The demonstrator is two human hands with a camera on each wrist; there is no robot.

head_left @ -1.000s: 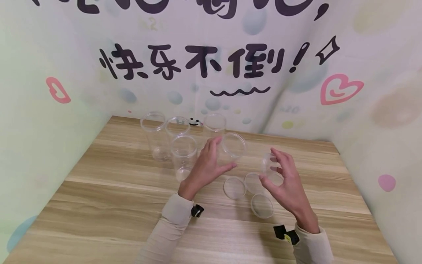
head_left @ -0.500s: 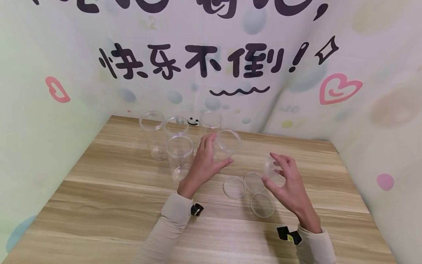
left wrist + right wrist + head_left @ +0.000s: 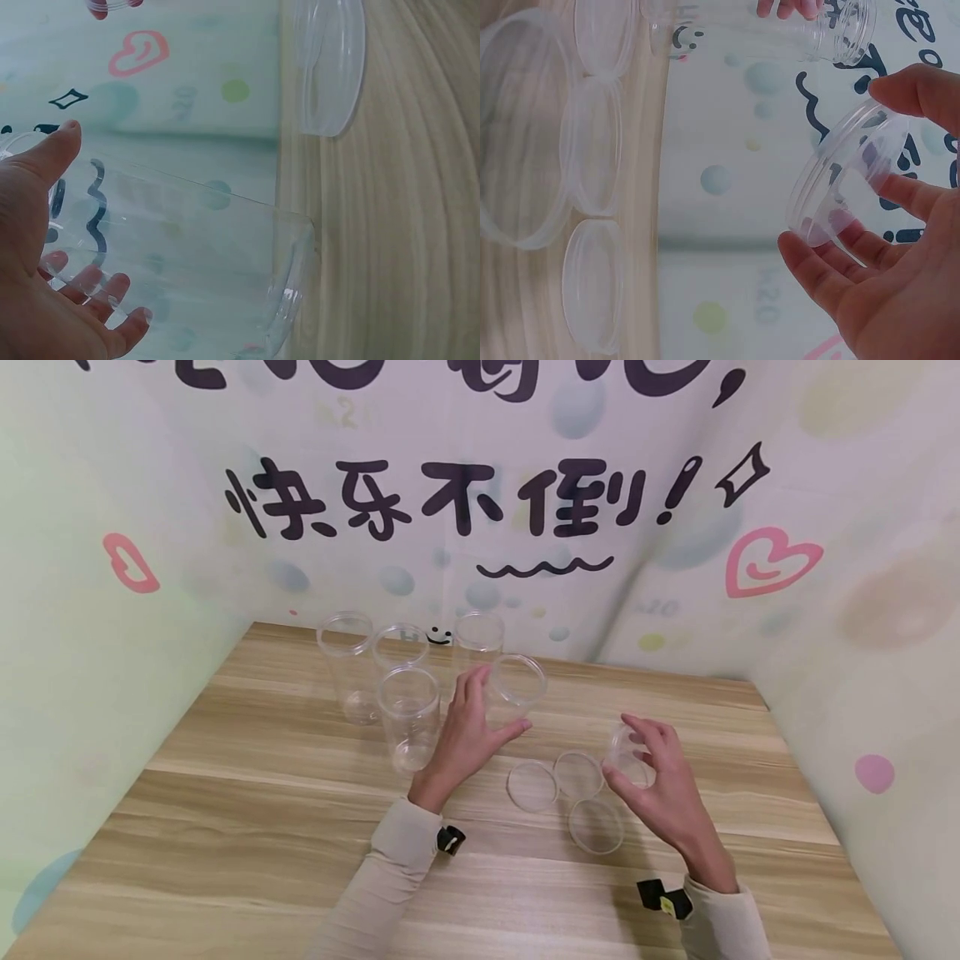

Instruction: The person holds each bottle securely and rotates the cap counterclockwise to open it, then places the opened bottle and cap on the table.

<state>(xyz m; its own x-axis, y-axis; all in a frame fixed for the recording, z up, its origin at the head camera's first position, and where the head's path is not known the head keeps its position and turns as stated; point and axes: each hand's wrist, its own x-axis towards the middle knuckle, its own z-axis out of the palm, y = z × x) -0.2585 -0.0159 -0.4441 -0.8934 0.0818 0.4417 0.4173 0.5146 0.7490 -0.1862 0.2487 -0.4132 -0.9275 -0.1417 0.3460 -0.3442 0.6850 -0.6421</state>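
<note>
A clear plastic cup (image 3: 195,217) stands in the grip of my left hand (image 3: 468,722), thumb on one side and fingers curled round the other. Its open mouth (image 3: 520,680) faces up, with a slight tilt. Off to the right, my right hand (image 3: 663,781) holds a clear lid (image 3: 844,169) by its rim, between thumb and fingertips. That lid is raised above the table and turned on edge, apart from the cup. Several matching lids, one of them a lid (image 3: 533,786) at the left, lie flat on the wood between and below the hands.
Left of my left hand three clear cups stand upright, the nearest cup (image 3: 410,718) close to the wrist. Another clear cup (image 3: 480,635) is behind the held one. A printed cloth wall (image 3: 525,593) borders the back of the wooden table (image 3: 247,827).
My right hand has drifted a little right and toward me with the lid. The cup at my left hand has shifted slightly left and away from me. The lids on the table stay put.
</note>
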